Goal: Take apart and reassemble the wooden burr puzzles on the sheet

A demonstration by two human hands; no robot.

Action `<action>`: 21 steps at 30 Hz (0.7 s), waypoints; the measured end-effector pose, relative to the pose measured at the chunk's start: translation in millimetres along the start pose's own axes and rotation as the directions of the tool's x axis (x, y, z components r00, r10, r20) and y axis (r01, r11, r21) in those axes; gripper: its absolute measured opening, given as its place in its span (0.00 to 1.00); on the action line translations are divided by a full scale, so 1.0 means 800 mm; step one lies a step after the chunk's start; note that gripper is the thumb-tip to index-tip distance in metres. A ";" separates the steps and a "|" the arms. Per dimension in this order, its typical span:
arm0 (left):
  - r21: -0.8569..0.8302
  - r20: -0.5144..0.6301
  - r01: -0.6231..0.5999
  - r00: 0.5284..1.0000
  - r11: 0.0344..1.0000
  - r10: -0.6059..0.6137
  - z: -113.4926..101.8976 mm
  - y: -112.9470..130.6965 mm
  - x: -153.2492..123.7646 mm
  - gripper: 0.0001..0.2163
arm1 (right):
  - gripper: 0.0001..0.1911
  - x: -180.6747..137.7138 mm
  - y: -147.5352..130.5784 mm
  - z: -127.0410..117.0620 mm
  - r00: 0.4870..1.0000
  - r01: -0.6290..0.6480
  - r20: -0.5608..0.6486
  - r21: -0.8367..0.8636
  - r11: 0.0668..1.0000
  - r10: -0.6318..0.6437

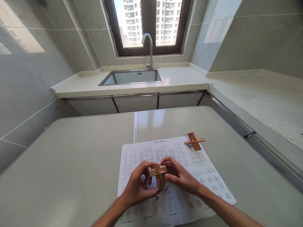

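Note:
Both my hands hold a small wooden interlocking puzzle [158, 173] just above a printed instruction sheet [172, 195] on the table. My left hand [138, 186] curls its fingers round the puzzle's left side. My right hand [178, 176] pinches its right side with fingertips. A second wooden piece [194, 141], two crossed bars, lies on the sheet's far right corner, apart from both hands.
The pale table [71, 170] has a seam down its middle. Beyond it runs a counter with a steel sink [132, 77] and a curved tap [149, 47] under a window. A counter [260, 94] extends along the right wall.

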State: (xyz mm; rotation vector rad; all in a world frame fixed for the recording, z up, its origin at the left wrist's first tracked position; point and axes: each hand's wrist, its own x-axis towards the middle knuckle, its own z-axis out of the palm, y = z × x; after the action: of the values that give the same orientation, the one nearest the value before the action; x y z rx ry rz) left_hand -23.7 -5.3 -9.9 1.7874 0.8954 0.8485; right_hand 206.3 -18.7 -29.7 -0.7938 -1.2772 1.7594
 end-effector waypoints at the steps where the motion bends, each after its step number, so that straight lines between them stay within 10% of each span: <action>1: 0.019 0.005 -0.013 1.000 1.000 0.012 -0.001 0.001 0.001 0.29 | 0.27 0.000 0.000 0.000 1.000 -0.004 0.005 0.001 1.000 0.004; 21: -0.010 0.015 -0.003 1.000 1.000 0.003 -0.001 -0.002 0.001 0.28 | 0.20 -0.002 0.000 0.009 0.998 0.059 0.035 -0.054 0.997 -0.057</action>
State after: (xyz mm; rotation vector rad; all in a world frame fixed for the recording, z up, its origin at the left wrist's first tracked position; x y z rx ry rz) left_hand -24.4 -3.6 -11.3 1.7846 0.8777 0.8388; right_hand 201.0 -23.5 -27.2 -0.7540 -1.3629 1.7042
